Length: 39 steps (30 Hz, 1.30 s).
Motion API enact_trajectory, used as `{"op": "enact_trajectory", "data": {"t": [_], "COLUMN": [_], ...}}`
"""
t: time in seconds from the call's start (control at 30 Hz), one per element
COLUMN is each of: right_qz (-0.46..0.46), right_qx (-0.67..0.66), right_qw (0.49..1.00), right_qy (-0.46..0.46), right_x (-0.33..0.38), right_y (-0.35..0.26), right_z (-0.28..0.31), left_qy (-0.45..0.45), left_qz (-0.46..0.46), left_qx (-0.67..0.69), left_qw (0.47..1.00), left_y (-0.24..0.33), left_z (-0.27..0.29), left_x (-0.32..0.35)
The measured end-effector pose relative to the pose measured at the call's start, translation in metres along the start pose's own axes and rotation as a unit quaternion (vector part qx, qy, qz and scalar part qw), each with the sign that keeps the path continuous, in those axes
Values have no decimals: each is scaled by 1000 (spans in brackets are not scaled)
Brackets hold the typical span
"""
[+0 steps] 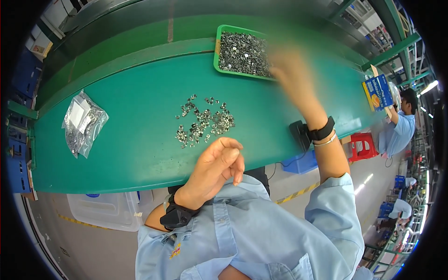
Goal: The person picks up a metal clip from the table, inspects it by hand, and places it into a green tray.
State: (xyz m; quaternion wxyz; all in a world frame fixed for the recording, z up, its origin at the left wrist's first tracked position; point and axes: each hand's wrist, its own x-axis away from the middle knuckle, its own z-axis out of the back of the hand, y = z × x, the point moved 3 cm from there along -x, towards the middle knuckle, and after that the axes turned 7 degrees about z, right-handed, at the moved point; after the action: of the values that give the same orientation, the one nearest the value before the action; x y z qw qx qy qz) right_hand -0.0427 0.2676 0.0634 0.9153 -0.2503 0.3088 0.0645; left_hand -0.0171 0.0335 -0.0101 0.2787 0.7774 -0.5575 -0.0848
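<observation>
The left hand hovers at the near edge of the green table, fingers curled loosely inward with the thumb against them; whether it pinches anything I cannot tell; just beyond it lies a scattered pile of small metal clips. The right hand is blurred, reaching at the right rim of a green tray heaped with the same clips; its grip cannot be told. A clear plastic bag of parts lies well to the left.

Left hand curled; right hand outstretched, blurred.
</observation>
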Motion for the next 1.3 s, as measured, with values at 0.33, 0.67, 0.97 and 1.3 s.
{"op": "enact_trajectory", "data": {"t": [0.33, 0.67, 0.97, 1.3], "right_qz": [103, 66, 132, 56], "right_qx": [-36, -77, -82, -167], "right_qw": [953, 971, 984, 982], "right_qy": [-284, -214, -90, -61], "right_x": [-2, 19, 57, 86], "right_y": [-25, -34, -83, -82], "right_z": [-64, -36, -9, -3], "left_qy": [-59, -45, 90, 111], "left_qz": [29, 17, -68, -95], "left_qx": [19, 23, -71, -237], "left_qw": [998, 999, 991, 960], "left_y": [0, 0, 0, -3], "left_z": [3, 2, -11, -17], "left_x": [-1, -2, -14, -5]}}
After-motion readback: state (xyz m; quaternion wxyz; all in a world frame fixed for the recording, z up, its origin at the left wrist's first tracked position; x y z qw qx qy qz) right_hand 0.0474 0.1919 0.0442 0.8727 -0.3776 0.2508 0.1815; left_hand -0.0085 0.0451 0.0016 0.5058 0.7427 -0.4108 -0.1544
